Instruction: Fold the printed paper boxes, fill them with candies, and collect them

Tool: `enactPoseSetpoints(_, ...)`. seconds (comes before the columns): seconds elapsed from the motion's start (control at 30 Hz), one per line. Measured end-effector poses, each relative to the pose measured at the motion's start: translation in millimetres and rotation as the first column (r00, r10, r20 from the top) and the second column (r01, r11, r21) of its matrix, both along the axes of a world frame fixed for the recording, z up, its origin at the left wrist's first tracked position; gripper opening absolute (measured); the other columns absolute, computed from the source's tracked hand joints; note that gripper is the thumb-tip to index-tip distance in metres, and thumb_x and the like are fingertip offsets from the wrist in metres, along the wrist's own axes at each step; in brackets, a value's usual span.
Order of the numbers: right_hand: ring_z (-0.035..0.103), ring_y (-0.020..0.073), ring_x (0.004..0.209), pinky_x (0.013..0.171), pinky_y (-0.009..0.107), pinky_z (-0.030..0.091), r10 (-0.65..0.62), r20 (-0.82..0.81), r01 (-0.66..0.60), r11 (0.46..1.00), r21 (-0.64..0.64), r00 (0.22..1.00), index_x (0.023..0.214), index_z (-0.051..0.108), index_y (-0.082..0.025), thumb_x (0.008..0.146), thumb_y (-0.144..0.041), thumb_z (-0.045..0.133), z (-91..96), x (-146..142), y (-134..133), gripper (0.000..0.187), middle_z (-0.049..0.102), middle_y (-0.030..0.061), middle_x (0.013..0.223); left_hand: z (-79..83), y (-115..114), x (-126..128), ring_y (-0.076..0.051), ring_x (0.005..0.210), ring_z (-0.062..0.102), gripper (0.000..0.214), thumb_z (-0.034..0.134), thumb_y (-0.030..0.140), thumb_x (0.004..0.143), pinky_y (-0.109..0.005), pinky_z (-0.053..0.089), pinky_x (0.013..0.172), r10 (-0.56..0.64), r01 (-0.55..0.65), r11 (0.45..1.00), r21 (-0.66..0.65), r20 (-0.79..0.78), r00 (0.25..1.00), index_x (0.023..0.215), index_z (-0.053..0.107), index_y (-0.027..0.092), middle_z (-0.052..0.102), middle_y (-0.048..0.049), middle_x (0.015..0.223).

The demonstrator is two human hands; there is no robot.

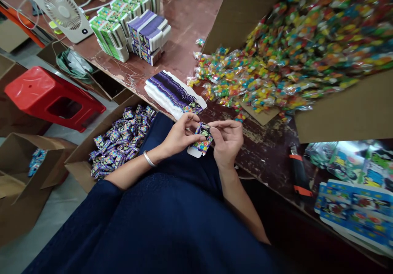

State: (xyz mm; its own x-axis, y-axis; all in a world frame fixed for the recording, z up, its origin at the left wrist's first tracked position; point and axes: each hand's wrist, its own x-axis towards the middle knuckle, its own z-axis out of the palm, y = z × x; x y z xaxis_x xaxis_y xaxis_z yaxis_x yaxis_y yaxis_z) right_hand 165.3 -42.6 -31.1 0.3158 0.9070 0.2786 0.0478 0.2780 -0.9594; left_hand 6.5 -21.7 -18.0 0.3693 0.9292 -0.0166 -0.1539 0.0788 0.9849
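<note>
Both my hands hold one small purple printed carton (202, 140) over my lap, just below the table edge. My left hand (179, 134) pinches its left side with thumb and fingers; a silver bangle sits on that wrist. My right hand (226, 140) grips the right side, fingers curled over the top flap. A white flap of the carton hangs below. Just beyond my hands, a fanned stack of flat purple carton blanks (172, 92) lies on the table edge. A heap of small clear bags of coloured candy (242, 81) spills from a big cardboard box (346, 110).
A cardboard box of finished purple cartons (121, 139) stands on the floor at my left. Stacks of green and purple flat cartons (129, 24), a white fan (63, 12), a red stool (52, 96), and blue printed sheets (356, 208) at right surround me.
</note>
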Motion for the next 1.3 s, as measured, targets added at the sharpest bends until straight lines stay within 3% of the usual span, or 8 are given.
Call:
enactPoseSetpoints(0.33, 0.066, 0.0156, 0.067, 0.065, 0.029, 0.055, 0.219, 0.024, -0.207, 0.948, -0.241, 0.975, 0.08, 0.074, -0.023, 0.08, -0.044, 0.087, 23.2, 23, 15, 0.025, 0.073, -0.0003, 0.075, 6.4, -5, -12, -0.007, 0.074, 0.062, 0.054, 0.085, 0.025, 0.077, -0.019, 0.059, 0.065, -0.043, 0.049, 0.997, 0.063, -0.098, 0.994, 0.122, 0.054, 0.021, 0.065, -0.0023, 0.108)
enactPoseSetpoints(0.57, 0.071, 0.0178, 0.079, 0.074, 0.032, 0.06, 0.258, 0.106, -0.242, 0.96, -0.14, 0.96, 0.078, 0.073, -0.024, 0.084, -0.044, 0.083, 26.5, 27, 15, 0.024, 0.076, 0.002, 0.086, 4.2, -4, -10, -0.009, 0.078, 0.066, 0.051, 0.079, 0.025, 0.085, -0.02, 0.06, 0.068, -0.05, 0.055, 0.994, 0.091, -0.059, 0.997, 0.132, 0.06, 0.022, 0.066, -0.002, 0.103)
enactPoseSetpoints(0.73, 0.076, 0.0195, 0.097, 0.087, 0.035, 0.063, 0.281, 0.054, -0.274, 0.956, -0.102, 0.958, 0.09, 0.074, -0.026, 0.082, -0.04, 0.086, 15.0, 17, 0, 0.02, 0.077, 0.0033, 0.103, 5.0, -4, -9, -0.009, 0.075, 0.063, 0.037, 0.078, 0.032, 0.086, -0.018, 0.053, 0.063, -0.042, 0.047, 0.998, 0.046, -0.105, 0.994, 0.117, 0.063, 0.02, 0.065, -0.0016, 0.1)
enactPoseSetpoints(0.9, 0.075, 0.0218, 0.093, 0.085, 0.038, 0.063, 0.348, 0.13, -0.312, 0.92, -0.236, 0.929, 0.089, 0.074, -0.023, 0.088, -0.048, 0.077, 7.8, 34, 6, 0.025, 0.078, 0.0063, 0.105, 7.1, -1, -11, -0.01, 0.076, 0.055, 0.027, 0.078, 0.026, 0.082, -0.024, 0.048, 0.071, -0.091, 0.121, 0.989, 0.081, -0.303, 0.949, 0.096, 0.056, 0.018, 0.059, 0.0013, 0.091)
enactPoseSetpoints(1.0, 0.072, 0.0244, 0.088, 0.081, 0.04, 0.061, 0.089, 0.448, 0.044, 0.96, -0.278, 0.889, 0.092, 0.073, -0.022, 0.091, -0.054, 0.068, 1.5, 72, 27, 0.033, 0.076, 0.0096, 0.101, 3.4, 2, -14, -0.011, 0.076, 0.051, 0.03, 0.078, 0.026, 0.08, -0.027, 0.046, 0.074, -0.093, 0.147, 0.985, 0.094, -0.432, 0.897, 0.089, 0.051, 0.019, 0.056, 0.0031, 0.083)
enactPoseSetpoints(1.07, 0.069, 0.0274, 0.091, 0.091, 0.046, 0.056, -0.08, 0.737, 0.349, 0.911, -0.219, 0.671, 0.098, 0.071, -0.02, 0.089, -0.051, 0.068, -5.6, 98, 42, 0.032, 0.074, 0.0125, 0.102, -0.4, 4, -16, -0.011, 0.073, 0.052, 0.032, 0.077, 0.027, 0.08, -0.027, 0.047, 0.071, -0.107, 0.119, 0.993, 0.01, -0.363, 0.926, 0.099, 0.052, 0.019, 0.056, 0.0031, 0.085)
enactPoseSetpoints(1.17, 0.066, 0.0343, 0.104, 0.095, 0.051, 0.053, -0.011, 0.891, 0.475, 0.849, -0.232, 0.453, 0.107, 0.068, -0.018, 0.085, -0.052, 0.071, -16.2, 118, 56, 0.04, 0.071, 0.0185, 0.112, -4.6, 6, -16, -0.012, 0.078, 0.059, 0.048, 0.076, 0.023, 0.075, -0.027, 0.051, 0.071, -0.122, 0.096, 0.984, -0.15, -0.174, 0.977, 0.118, 0.054, 0.018, 0.061, -0.0009, 0.099)
enactPoseSetpoints(1.3, 0.064, 0.037, 0.109, 0.096, 0.053, 0.052, 0.083, 0.922, 0.489, 0.828, -0.275, 0.378, 0.116, 0.067, -0.016, 0.087, -0.04, 0.068, -20.1, 115, 58, 0.038, 0.069, 0.0217, 0.119, -7.0, 8, -14, -0.012, 0.083, 0.06, 0.044, 0.076, 0.017, 0.069, -0.027, 0.05, 0.079, -0.139, 0.112, 0.963, -0.247, -0.094, 0.986, 0.111, 0.066, 0.014, 0.067, -0.003, 0.099)
